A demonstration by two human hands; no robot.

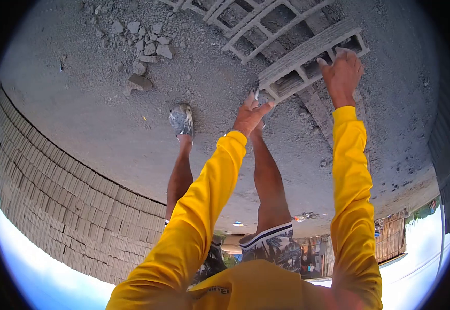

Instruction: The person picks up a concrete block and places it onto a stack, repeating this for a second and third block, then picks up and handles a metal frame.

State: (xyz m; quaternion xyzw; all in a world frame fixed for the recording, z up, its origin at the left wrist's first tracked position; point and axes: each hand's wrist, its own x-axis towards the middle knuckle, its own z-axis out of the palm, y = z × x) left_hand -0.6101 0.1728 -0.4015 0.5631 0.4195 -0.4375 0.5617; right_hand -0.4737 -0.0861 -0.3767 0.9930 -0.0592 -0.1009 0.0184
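Note:
A grey hollow concrete block [307, 53] lies tilted at the upper right of centre, its openings facing my body. At its lower left corner is my left hand [251, 114], the thumb against the edge and the other fingers partly hidden by the block's end. My right hand [343, 75] has its fingers curled over the block's near edge by the right-hand opening, with the thumb bent at the middle one. Both yellow sleeves reach up from the bottom of the view.
More hollow blocks [266, 23] stand in a row beyond. Wooden planks [315, 111] lie beneath the held block. Broken rubble [150, 46] is scattered at the upper left. A long stack of blocks [70, 191] curves along the left. My feet stand on gritty ground.

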